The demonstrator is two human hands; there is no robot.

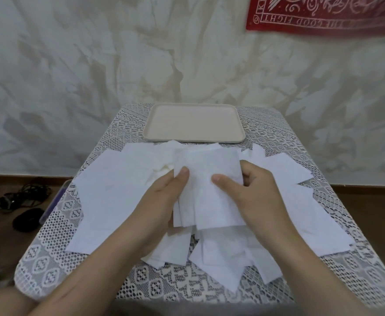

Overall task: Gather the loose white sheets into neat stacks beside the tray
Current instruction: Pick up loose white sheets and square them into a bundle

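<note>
- A stack of sheets (209,185) was gripped by the left hand (164,197) and right hand (255,192), thumbs on top.
- Loads of loose sheets (109,190) were strewn over the lacy surface (164,277), just before the tray (193,139).
- A red banner (323,14) was hung on the wall.

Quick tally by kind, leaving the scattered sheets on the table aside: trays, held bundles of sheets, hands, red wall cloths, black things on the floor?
Tray: 1
Held bundle of sheets: 1
Hands: 2, left hand and right hand
Red wall cloth: 1
Black things on the floor: 2, cable tangle and dark oval object
Total: 7
</note>
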